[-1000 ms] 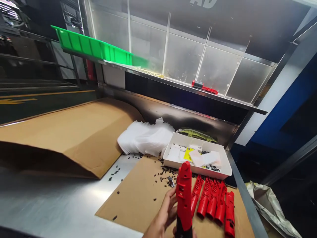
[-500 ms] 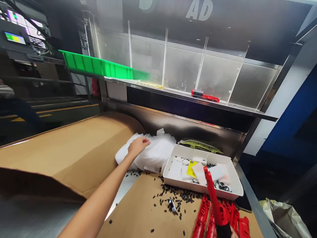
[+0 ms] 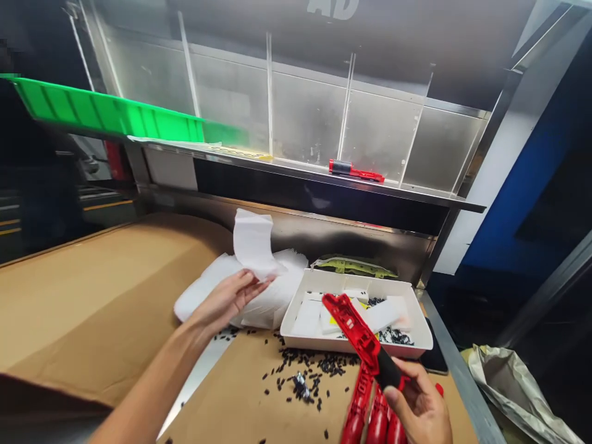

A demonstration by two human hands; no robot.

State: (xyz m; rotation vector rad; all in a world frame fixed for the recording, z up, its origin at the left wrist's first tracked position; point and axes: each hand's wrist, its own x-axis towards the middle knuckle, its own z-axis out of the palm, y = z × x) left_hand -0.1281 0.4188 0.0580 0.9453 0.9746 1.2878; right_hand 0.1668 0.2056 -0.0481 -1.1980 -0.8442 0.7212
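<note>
My left hand [image 3: 226,300] pinches a white bag [image 3: 253,243] and holds it up above the pile of white bags [image 3: 277,295]. My right hand [image 3: 419,404] grips the black end of a red plastic tool body [image 3: 357,333], which tilts up to the left over the white tray [image 3: 296,339]. Several more red tool bodies [image 3: 370,416] lie on the cardboard sheet [image 3: 240,407] just left of my right hand. Small black screws [image 3: 314,370] are scattered in front of the tray.
A large bent brown cardboard sheet [image 3: 92,290] covers the left of the bench. A metal shelf [image 3: 300,176] behind carries a green bin [image 3: 106,114] and a red tool [image 3: 355,169]. A crumpled bag [image 3: 513,388] lies off the right edge.
My left hand has lifted one white bag off the pile. My right hand has raised the red tool body and tilted it to the left, and the view shifted right.
</note>
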